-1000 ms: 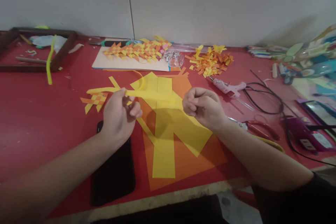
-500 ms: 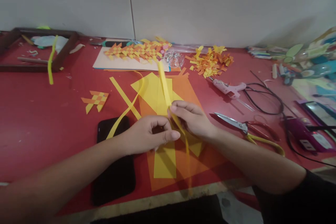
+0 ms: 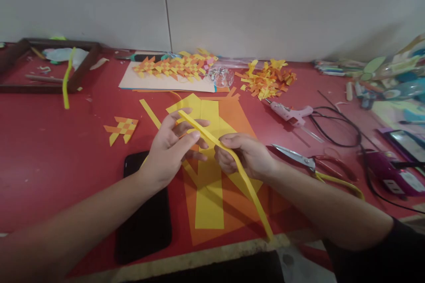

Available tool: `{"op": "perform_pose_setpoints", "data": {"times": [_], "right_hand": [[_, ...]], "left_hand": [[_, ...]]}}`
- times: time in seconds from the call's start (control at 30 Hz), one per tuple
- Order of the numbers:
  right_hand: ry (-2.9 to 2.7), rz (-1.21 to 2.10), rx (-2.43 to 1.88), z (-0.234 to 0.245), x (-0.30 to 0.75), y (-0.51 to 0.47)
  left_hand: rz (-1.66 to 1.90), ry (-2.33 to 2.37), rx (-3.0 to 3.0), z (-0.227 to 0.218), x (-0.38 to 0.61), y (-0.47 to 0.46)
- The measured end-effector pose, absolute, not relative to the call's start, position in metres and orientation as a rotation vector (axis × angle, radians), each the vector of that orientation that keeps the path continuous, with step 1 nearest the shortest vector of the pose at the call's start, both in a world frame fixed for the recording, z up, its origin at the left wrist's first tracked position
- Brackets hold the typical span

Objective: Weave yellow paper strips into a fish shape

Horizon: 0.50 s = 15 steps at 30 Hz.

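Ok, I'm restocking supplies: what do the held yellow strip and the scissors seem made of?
Yellow strip: probably matte paper, being thin and softly bent.
Scissors: blades likely metal, grey with slight sheen; handles, smooth red and yellow, could be plastic or coated metal.

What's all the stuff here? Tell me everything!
table: one, red, throughout
held strip: one, yellow, centre
yellow paper: several, yellow, centre
orange paper: count unclear, orange, beneath
lone fish: one, orange-yellow, left
woven row: one, orange-yellow, back
pad: one, cream, back
scrap pile: one, orange-yellow, back
frame: one, brown, back left
near phone: one, black, front left
glue gun: one, pink, right
scissors: one, red-yellow-handled, right
power box: one, magenta, far right
clutter: many, mixed, far right
left hand: one, bare, centre
right hand: one, bare, centre
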State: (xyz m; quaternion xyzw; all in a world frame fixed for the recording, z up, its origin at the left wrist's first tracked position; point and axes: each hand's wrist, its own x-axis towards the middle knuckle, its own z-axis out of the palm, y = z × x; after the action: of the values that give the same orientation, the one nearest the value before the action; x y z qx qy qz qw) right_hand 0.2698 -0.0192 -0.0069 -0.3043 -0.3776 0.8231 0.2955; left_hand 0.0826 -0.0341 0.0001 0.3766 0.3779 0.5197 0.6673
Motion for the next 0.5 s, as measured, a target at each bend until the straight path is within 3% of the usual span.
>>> {"op": "perform_pose_setpoints", "data": {"times": [0.23, 0.5], "right_hand": [[-1.074, 2.203, -0.82, -0.0049, 0.2697, -0.0198], [-1.041, 2.467, -0.736, -0.0062, 0.2717, -0.0185]], "left_hand": [[1.206, 0.935, 0.786, -0.0008, 0.0812, -0.0328], [0.951, 0.773, 0.82, -0.0058, 0.0775, -0.0361]]}}
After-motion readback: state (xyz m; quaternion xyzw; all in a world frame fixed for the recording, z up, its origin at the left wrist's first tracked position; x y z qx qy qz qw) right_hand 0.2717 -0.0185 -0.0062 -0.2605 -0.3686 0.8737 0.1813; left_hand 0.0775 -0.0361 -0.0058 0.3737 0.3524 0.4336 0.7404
